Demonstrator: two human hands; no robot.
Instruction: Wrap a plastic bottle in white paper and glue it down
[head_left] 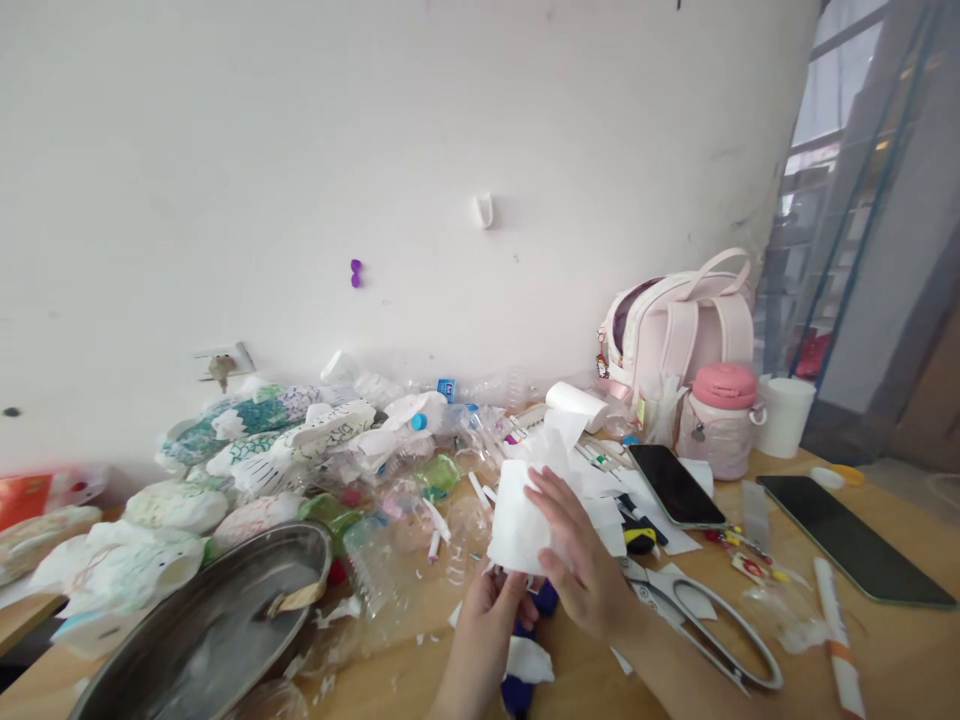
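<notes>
A white paper-covered piece [517,520], upright and roughly box-shaped, is in front of me at the middle of the table. My left hand [491,620] is closed around its lower end, thumb on the near side. Against its right side lies my right hand [574,560], fingers stretched out and spread. What is under the paper cannot be made out. Below my hands are a dark blue object [517,692] and a torn scrap of white paper [529,660]. Large grey-handled scissors [731,640] lie just right of my right forearm.
At left stands a dark oval basin [307,545] of cloudy liquid with a brush in it. Behind it are several painted paper-covered shapes [180,505] and clear plastic bottles [375,570]. Phones [675,485], a pink-lidded bottle [716,430] and a pink backpack [675,330] occupy the right.
</notes>
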